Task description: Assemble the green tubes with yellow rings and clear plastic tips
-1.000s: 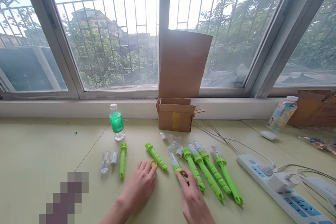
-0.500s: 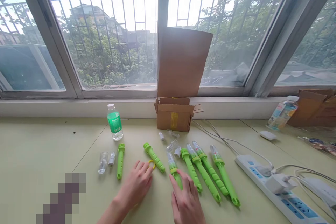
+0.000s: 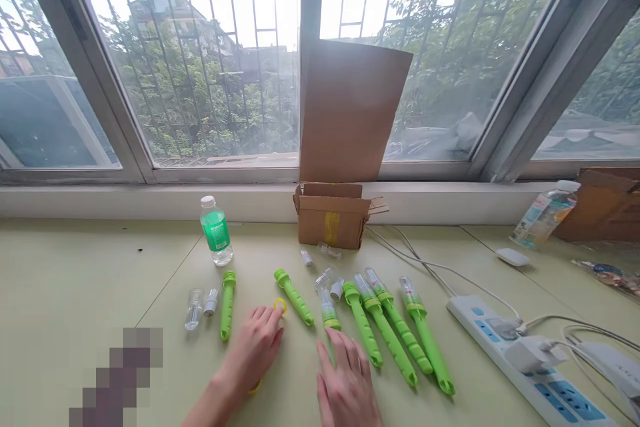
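Observation:
My left hand (image 3: 257, 340) lies low over the table, fingers stretched forward, with the fingertips at a small yellow ring (image 3: 281, 305). Part of another yellow ring (image 3: 255, 387) shows beside the wrist. My right hand (image 3: 346, 377) rests with extended fingers over the lower end of a green tube with a clear top (image 3: 329, 313), which it partly hides. Between the hands lies a green tube without a top (image 3: 294, 297); a similar bare green tube (image 3: 227, 307) is left of my left hand. Right of my right hand lie several more green tubes (image 3: 393, 333), most with clear tops.
Clear cups (image 3: 194, 310) and small white-based pieces (image 3: 211, 303) lie at left and near the cardboard box (image 3: 330, 220). A green-labelled bottle (image 3: 216, 231) stands behind. A power strip (image 3: 520, 353) with cables is at right, another bottle (image 3: 545, 213) beyond it.
My left hand has shifted slightly left, and the yellow ring at its fingertips has moved left, away from the middle green tube. My right hand's fingers have straightened a little over its tube.

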A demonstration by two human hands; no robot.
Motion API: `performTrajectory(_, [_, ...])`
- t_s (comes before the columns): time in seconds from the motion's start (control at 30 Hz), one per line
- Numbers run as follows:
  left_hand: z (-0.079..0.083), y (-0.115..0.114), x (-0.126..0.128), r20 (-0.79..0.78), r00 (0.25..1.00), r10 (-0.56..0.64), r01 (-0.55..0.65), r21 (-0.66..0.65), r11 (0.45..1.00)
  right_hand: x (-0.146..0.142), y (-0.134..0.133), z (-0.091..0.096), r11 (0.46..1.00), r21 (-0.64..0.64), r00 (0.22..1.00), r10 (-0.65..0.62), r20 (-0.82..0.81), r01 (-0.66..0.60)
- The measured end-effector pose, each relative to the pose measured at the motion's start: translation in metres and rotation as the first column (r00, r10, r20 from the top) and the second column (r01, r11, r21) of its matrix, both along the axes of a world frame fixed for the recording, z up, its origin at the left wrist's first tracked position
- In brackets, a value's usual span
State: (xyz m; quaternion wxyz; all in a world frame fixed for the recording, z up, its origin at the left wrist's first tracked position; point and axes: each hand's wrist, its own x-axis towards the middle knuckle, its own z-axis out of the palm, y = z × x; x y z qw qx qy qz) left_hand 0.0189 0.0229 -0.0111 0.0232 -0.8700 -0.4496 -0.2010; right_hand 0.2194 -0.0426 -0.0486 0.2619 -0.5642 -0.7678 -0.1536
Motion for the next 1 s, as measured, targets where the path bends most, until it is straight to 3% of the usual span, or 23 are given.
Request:
performTrajectory(0.23, [-0.001, -0.001, 0.001, -0.063, 0.997, 0.036, -0.037, -0.015, 0.999, -0.001, -0.009, 0.029, 0.984, -0.172, 0.999, -0.048, -0.016, 0.045])
performTrajectory(0.7, [-0.007, -0.001, 0.004, 0.066, 0.990, 0.122, -0.123, 0.001, 0.992, -0.003, -0.012, 0.032, 0.978, -0.199, 0.998, -0.046, 0.054, 0.055])
performTrajectory(1.0, [-0.011, 0.002, 0.001, 0.030, 0.987, 0.156, -0.156, -0.021, 0.988, -0.002, -0.013, 0.040, 0.976, -0.176, 0.988, -0.111, 0.103, 0.128])
